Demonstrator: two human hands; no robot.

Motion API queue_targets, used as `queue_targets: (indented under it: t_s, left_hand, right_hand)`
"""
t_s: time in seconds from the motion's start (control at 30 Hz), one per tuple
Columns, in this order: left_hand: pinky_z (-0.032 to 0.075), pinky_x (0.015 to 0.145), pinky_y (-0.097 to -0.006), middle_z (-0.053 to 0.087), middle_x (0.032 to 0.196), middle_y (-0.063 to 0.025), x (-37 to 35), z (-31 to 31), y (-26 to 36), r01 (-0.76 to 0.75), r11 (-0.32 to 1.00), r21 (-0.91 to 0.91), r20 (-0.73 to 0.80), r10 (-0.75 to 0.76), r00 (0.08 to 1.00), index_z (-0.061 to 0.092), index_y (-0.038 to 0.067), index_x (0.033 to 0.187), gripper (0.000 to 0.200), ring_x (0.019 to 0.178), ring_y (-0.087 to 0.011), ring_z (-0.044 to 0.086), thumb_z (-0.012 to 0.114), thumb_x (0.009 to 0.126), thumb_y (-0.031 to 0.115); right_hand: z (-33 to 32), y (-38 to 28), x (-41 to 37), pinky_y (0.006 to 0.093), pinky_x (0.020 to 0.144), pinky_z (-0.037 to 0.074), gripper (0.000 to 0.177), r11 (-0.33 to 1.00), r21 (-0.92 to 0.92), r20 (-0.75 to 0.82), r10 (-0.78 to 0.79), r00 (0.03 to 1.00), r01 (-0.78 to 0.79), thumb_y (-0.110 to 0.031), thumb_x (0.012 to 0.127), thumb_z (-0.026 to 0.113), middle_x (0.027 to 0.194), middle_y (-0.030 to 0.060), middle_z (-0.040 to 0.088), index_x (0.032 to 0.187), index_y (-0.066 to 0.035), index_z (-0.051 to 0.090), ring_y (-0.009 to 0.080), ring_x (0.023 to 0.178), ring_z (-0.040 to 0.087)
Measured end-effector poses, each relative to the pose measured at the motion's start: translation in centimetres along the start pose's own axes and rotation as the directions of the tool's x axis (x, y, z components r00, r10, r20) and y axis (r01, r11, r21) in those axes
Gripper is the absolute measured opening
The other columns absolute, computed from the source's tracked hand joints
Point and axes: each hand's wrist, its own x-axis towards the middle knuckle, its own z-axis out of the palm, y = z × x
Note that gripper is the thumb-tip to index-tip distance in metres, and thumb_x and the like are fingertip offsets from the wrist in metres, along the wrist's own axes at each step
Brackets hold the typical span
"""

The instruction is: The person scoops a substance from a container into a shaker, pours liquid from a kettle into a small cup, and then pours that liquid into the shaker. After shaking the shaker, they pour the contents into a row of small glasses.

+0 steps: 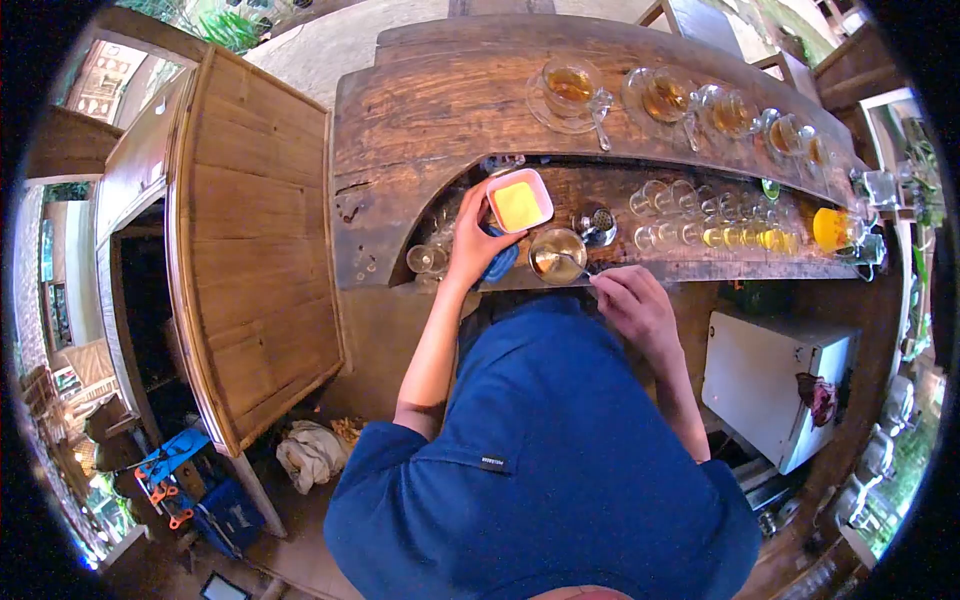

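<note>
My left hand [474,238] is wrapped round the side of a pinkish-white square tub [520,200] with yellow-orange contents. Just right of and below the tub, a round glass cup [557,255] stands on the lower wooden shelf. My right hand [632,305] pinches the handle of a spoon [577,265], whose far end is inside the cup. A blue cloth-like item [499,263] lies under my left hand, partly hidden. Beside the cup is a small metal-topped container [599,225].
On the upper counter [440,90] stand several glass cups of amber liquid [571,84] on saucers with spoons. Small glasses [715,237], some with yellow liquid, line the lower shelf towards a yellow-filled jar [832,229]. Empty glasses [424,260] stand at the shelf's left end.
</note>
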Motion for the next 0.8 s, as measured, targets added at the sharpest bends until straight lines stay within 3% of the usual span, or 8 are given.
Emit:
queue_targets:
  t_s: [0.1,0.17,0.23,0.3,0.33,0.4,0.57,0.8]
  left_hand:
    - [0.046,0.112,-0.0407,0.048,0.146,-0.0097,-0.1,-0.1,-0.1,-0.007,1.0,0.02,0.003,0.007,1.0,0.048,0.006,0.146,0.094,0.137,-0.025,0.05,0.094,0.065,0.008]
    - [0.044,0.114,-0.0399,0.047,0.145,-0.0112,-0.3,-0.1,-0.1,-0.004,1.0,-0.001,-0.003,0.004,1.0,0.048,0.004,0.145,0.09,0.137,-0.0257,0.05,0.091,0.066,0.003]
    - [0.043,0.116,-0.0391,0.047,0.145,-0.0127,-0.7,0.0,-0.4,-0.005,1.0,-0.023,0.001,0.005,1.0,0.049,0.002,0.143,0.087,0.136,-0.0264,0.05,0.089,0.066,-0.001]
    - [0.043,0.115,-0.0393,0.048,0.143,-0.0133,-0.7,0.2,-0.9,-0.017,0.998,-0.056,-0.036,0.015,0.999,0.049,0.002,0.143,0.086,0.137,-0.0267,0.049,0.088,0.066,-0.002]
    - [0.043,0.115,-0.0393,0.048,0.143,-0.0133,-0.8,0.3,-0.9,-0.015,0.998,-0.056,-0.025,0.014,1.0,0.049,0.002,0.143,0.086,0.137,-0.0267,0.049,0.088,0.066,-0.002]
    - [0.044,0.114,-0.0396,0.049,0.143,-0.0137,-0.8,0.3,-0.4,-0.036,0.998,0.061,-0.042,0.038,0.998,0.049,0.003,0.143,0.086,0.137,-0.0275,0.049,0.087,0.066,-0.002]
    - [0.046,0.113,-0.0397,0.051,0.143,-0.0133,-0.9,0.2,-0.1,-0.046,0.997,0.07,-0.036,0.049,0.998,0.05,0.004,0.142,0.085,0.134,-0.0282,0.052,0.087,0.066,-0.002]
    - [0.047,0.111,-0.0389,0.053,0.142,-0.0131,-0.3,0.2,0.7,-0.079,0.985,0.152,-0.042,0.086,0.995,0.05,0.005,0.142,0.084,0.132,-0.028,0.054,0.087,0.067,-0.001]
  right_hand:
    - [0.5,0.4,-0.4,0.037,0.081,0.057,0.04,1.0,-0.017,-0.024,0.012,1.0,-0.013,0.001,0.073,0.078,0.102,0.0077,0.069,0.111,-0.008,0.07,0.0267,0.093,0.068]
    - [0.5,0.5,-0.3,0.0369,0.079,0.057,0.039,0.996,0.057,-0.309,0.089,0.947,-0.075,0.001,0.072,0.079,0.098,0.0077,0.071,0.109,-0.008,0.072,0.0264,0.088,0.069]
    - [0.9,0.8,0.4,0.0344,0.076,0.057,0.03,0.97,0.149,-0.384,0.234,0.893,-0.191,0.0,0.078,0.078,0.096,0.0067,0.073,0.106,-0.007,0.073,0.0191,0.084,0.069]
    - [1.3,1.4,1.7,0.0279,0.073,0.055,0.018,0.715,0.449,-0.346,0.692,0.634,-0.536,-0.003,0.088,0.076,0.095,0.0047,0.073,0.106,-0.005,0.073,0.0101,0.085,0.068]
    - [1.6,1.6,2.5,0.0279,0.073,0.055,0.018,0.711,0.45,-0.35,0.698,0.625,-0.541,-0.003,0.088,0.076,0.095,0.0047,0.073,0.106,-0.005,0.073,0.0101,0.085,0.068]
    - [2.3,1.9,4.4,0.0212,0.069,0.053,0.012,0.461,0.82,-0.197,0.784,0.589,-0.34,-0.008,0.094,0.073,0.092,0.0032,0.073,0.104,-0.002,0.072,0.0046,0.082,0.066]
    - [4.0,2.3,5.7,0.0211,0.067,0.054,0.016,0.47,0.818,-0.112,0.695,0.711,-0.331,-0.008,0.094,0.073,0.088,0.0038,0.073,0.106,0.002,0.071,0.0071,0.077,0.068]
    - [5.8,4.0,7.6,0.0196,0.068,0.052,0.015,0.71,0.573,-0.069,0.54,0.839,-0.41,-0.003,0.091,0.074,0.087,0.0046,0.073,0.105,0.001,0.073,0.0035,0.075,0.067]
